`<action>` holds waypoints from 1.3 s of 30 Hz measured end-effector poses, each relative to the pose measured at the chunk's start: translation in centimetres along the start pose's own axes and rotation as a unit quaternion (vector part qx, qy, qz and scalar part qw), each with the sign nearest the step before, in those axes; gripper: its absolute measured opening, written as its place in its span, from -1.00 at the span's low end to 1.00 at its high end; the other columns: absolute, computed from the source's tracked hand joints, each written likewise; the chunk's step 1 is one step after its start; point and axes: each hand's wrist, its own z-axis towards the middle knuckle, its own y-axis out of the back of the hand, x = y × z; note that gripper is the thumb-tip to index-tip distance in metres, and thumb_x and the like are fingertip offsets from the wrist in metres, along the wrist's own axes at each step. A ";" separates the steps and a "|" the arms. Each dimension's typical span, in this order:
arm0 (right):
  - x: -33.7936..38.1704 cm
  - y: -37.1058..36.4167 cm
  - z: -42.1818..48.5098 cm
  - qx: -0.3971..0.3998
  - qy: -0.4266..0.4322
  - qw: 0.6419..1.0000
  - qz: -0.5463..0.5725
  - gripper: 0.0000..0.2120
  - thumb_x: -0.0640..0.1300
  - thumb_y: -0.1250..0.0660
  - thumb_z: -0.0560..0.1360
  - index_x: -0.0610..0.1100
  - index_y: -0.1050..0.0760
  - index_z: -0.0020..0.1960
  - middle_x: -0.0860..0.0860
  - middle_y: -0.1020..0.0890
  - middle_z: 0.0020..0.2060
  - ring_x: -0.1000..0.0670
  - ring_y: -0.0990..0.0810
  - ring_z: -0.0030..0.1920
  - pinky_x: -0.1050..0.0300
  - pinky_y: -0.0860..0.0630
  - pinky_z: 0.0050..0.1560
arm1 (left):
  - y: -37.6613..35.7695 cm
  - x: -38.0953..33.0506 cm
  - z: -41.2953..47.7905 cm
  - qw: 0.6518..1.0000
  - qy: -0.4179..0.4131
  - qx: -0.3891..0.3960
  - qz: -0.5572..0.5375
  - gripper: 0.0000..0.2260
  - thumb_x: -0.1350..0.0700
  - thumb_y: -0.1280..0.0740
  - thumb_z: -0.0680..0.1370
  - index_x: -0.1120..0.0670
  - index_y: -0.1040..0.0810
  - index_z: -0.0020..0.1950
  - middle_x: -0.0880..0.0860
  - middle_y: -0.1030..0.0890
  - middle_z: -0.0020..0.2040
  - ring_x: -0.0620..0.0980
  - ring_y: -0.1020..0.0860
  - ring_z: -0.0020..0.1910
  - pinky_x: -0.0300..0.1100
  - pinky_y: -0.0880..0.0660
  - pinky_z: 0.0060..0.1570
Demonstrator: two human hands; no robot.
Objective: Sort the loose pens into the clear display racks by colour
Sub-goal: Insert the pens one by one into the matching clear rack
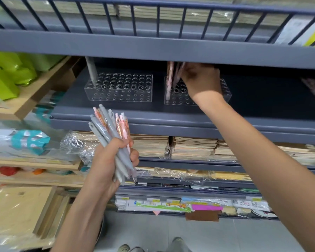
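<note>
While left hand (115, 160) grips the grey/pink pen bundle (108, 128), right hand (201, 79) pinches a pink pen (178, 75) at right rack (225, 95). Next: seat tip in a free hole, approx. vertical.

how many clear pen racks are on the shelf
2. The left rack stands on the grey shelf, holding one grey pen; the right rack stands beside it, partly behind the right hand, holding pink pens.

Place: you stand in a stationery shop | Evidence: tiered grey metal shelving (153, 46), stacks of wrapped notebooks (193, 148), clear pen racks (120, 95) on display — also packaged paper goods (24, 206) on the wooden shelves (35, 165) at your left.
</note>
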 end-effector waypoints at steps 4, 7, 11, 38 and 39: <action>0.1 -0.1 0.3 0.025 0.005 1.000 -0.016 -0.80 -0.15 -0.24 0.50 -0.07 -0.65 -0.05 -0.06 -0.70 0.01 -0.15 -0.61 0.09 0.08 -0.50 0.17 | 0.8 -0.1 0.0 1.000 0.003 0.001 0.011 -0.70 0.15 -0.33 0.40 0.18 -0.37 0.07 0.14 -0.40 -0.31 0.01 -0.43 -0.48 -0.20 -0.47 -0.51; 0.0 -0.2 0.4 0.046 0.030 0.997 -0.062 -0.83 -0.11 -0.27 0.52 -0.10 -0.63 -0.04 -0.07 -0.70 -0.01 -0.16 -0.62 0.04 0.12 -0.51 0.09 | 1.3 -0.1 0.0 1.000 -0.001 0.003 0.023 -0.64 0.14 -0.37 0.39 0.21 -0.38 0.12 0.15 -0.44 -0.29 0.03 -0.46 -0.46 -0.18 -0.48 -0.51; 0.3 -0.3 0.2 0.063 0.049 0.992 -0.101 -0.81 -0.10 -0.29 0.53 -0.18 -0.63 -0.06 -0.12 -0.70 -0.08 -0.19 -0.62 -0.02 0.06 -0.54 0.04 | 1.3 0.0 0.2 0.999 -0.014 0.007 0.029 -0.57 0.16 -0.45 0.34 0.21 -0.39 0.13 0.15 -0.48 -0.30 0.03 -0.51 -0.46 -0.17 -0.50 -0.50; 6.4 -0.7 -11.9 0.253 0.072 0.943 0.205 -0.90 -0.06 -0.52 0.42 -0.05 -0.69 -0.08 0.06 -0.65 -0.22 0.08 -0.52 -0.28 0.34 -0.39 -0.24 | 3.8 -1.1 0.7 0.998 0.010 0.049 0.048 -0.69 0.23 -0.40 0.39 0.29 -0.51 0.09 0.18 -0.63 -0.27 0.11 -0.59 -0.39 -0.11 -0.57 -0.40; 6.5 -0.8 -12.0 0.262 0.067 0.938 0.217 -0.88 -0.08 -0.53 0.41 -0.07 -0.67 -0.08 0.04 -0.65 -0.21 0.09 -0.49 -0.29 0.34 -0.39 -0.26 | 3.9 -1.2 0.7 0.997 0.014 0.055 0.048 -0.69 0.23 -0.40 0.39 0.28 -0.52 0.10 0.18 -0.63 -0.26 0.12 -0.59 -0.38 -0.11 -0.57 -0.39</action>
